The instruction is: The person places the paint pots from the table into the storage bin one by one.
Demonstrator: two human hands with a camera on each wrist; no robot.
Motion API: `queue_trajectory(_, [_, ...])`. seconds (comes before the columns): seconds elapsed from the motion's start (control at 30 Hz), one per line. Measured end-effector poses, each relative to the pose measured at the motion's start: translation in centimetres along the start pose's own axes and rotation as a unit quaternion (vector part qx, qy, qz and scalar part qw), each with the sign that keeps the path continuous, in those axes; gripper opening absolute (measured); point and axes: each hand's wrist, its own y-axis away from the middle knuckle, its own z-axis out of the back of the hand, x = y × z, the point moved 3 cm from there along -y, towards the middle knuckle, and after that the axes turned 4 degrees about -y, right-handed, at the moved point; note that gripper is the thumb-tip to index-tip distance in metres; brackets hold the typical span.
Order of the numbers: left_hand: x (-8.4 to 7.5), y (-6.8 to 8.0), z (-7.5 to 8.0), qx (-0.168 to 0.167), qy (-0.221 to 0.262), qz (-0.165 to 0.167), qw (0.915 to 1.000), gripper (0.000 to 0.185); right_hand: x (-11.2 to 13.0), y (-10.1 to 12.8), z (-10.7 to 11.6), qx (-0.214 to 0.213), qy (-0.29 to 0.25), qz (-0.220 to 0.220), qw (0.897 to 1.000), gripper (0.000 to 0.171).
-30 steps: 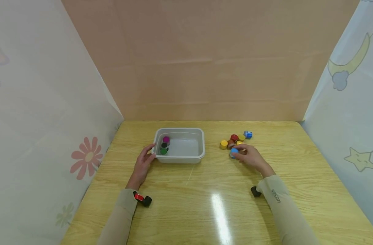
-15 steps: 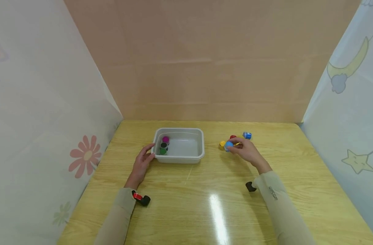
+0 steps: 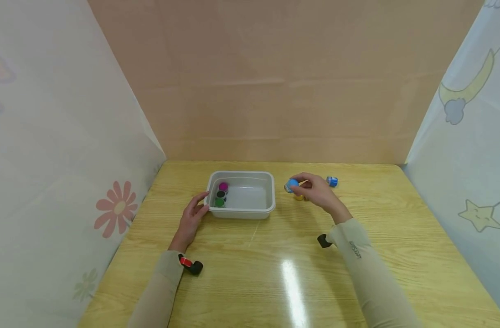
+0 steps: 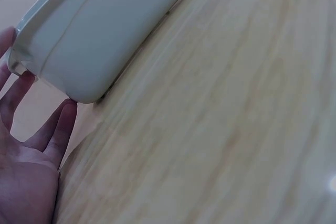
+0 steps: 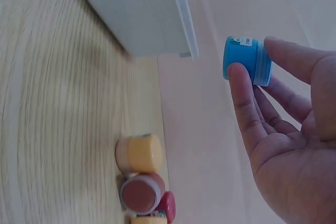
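Observation:
My right hand (image 3: 320, 195) pinches a small light-blue paint jar (image 5: 245, 60) between thumb and fingers. Held above the table, the jar (image 3: 291, 185) is right of a pale grey plastic tub (image 3: 250, 213). Jars with purple (image 3: 223, 187), black (image 3: 221, 196) and green (image 3: 219, 202) lids stand at the tub's left end. My left hand (image 3: 191, 221) touches that end, its fairly straight fingers (image 4: 64, 127) against the rim and wall. Below my right hand, the right wrist view shows a yellow jar (image 5: 144, 153), a brown jar (image 5: 140, 195) and a red one (image 5: 168, 205).
A dark-blue jar (image 3: 332, 181) lies on its side at the back right of the wooden table (image 3: 241, 273). A brown panel (image 3: 282, 91) closes off the back. Patterned white sheets (image 3: 69, 136) line both sides.
My right hand has lifted the light-blue jar off the table by the other jars and carried it left towards the tub. The left hand stays at the tub's left end.

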Motion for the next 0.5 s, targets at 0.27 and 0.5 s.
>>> queue_trajectory(0.27, [-0.2, 0.0, 0.0, 0.001, 0.003, 0.005, 1.0, 0.048, 0.9, -1.5, -2.1, 0.013, -0.024, 0.017, 0.999, 0.046])
queue_trajectory(0.5, [-0.3, 0.0, 0.1, 0.005, -0.005, 0.008, 0.9999, 0.049, 2.1, -2.9, -4.0, 0.024, -0.043, 0.023, 0.999, 0.043])
